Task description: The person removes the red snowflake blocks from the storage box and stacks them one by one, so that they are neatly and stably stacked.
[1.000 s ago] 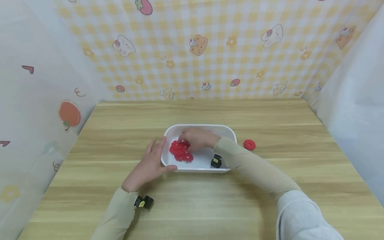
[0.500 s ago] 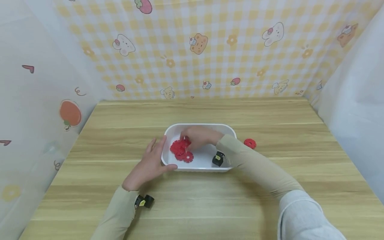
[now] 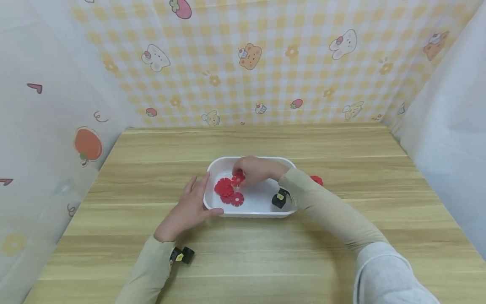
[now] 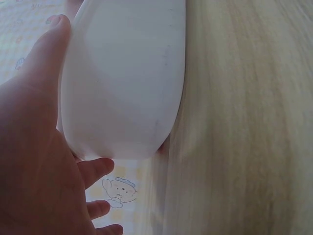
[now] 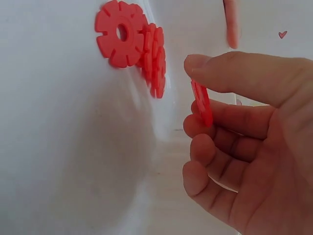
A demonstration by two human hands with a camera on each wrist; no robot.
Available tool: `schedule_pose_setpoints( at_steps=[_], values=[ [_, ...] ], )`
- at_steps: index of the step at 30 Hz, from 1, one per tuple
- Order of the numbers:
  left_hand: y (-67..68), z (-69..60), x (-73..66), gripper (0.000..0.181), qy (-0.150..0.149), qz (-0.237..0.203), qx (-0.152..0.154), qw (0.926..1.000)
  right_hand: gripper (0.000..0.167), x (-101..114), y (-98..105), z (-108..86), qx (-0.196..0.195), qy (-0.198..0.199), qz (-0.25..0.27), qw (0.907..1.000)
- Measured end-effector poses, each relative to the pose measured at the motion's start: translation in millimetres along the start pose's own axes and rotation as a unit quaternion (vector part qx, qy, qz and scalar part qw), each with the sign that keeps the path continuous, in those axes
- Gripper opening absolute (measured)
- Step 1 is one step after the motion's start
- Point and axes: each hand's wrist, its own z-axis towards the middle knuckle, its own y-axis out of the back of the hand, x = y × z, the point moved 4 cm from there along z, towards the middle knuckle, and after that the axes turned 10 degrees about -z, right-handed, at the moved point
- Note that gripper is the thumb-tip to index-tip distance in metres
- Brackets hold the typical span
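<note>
A white plastic tub (image 3: pixel 262 209) stands on the wooden table. My left hand (image 3: pixel 190 207) rests at its left end, fingers fairly straight and spread; in the left wrist view the thumb (image 4: pixel 46 49) lies along the rim. Inside the tub, my right hand (image 3: pixel 258 169) pinches a red interlocking disc (image 3: pixel 238 178) between thumb and fingers; the right wrist view shows this disc (image 5: pixel 202 102) edge-on. More red notched discs (image 3: pixel 225 188) lie overlapping in the tub's left part, and the nearest one (image 5: pixel 120 34) faces the right wrist camera with its round centre hole.
Another red disc (image 3: pixel 317 180) lies on the table (image 3: pixel 243 257) right of the tub, partly hidden by my right sleeve (image 3: pixel 326 207). A yellow checked cloth (image 3: pixel 228 84) hangs behind the table, with white sheets at both sides.
My right hand has drawn back slightly to the right and away from the pile, pinching one disc. The left hand stays at the tub's end.
</note>
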Motion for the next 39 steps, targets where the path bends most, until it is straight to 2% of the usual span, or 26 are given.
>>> schedule_pose_setpoints(
  at_steps=[7, 14, 23, 33, 39],
  values=[
    [-0.6, 1.5, 0.7, 0.112, 0.004, -0.005, 0.001, 1.0000, 0.040, -1.0, 6.1, -8.3, -0.001, 0.008, 0.012, 0.9999],
    [-0.7, 2.2, -0.7, 0.111, 0.001, -0.005, 0.001, 1.0000, 0.038, -1.9, 13.6, -15.4, -0.025, 0.026, 0.010, 0.9993],
    [-2.5, 4.1, -1.1, 0.112, -0.002, -0.009, 0.001, 1.0000, 0.037, -10.1, 21.8, -32.6, -0.049, 0.022, 0.025, 0.9983],
    [-1.3, 1.1, -0.6, 0.113, -0.013, 0.004, -0.004, 0.9999, 0.036, -13.2, 29.5, -47.9, -0.061, 0.026, 0.038, 0.9971],
    [-1.2, 1.2, 1.1, 0.113, -0.016, 0.008, -0.004, 0.9998, 0.035, -21.0, 29.7, -59.4, -0.071, 0.009, 0.041, 0.9966]
  ],
)
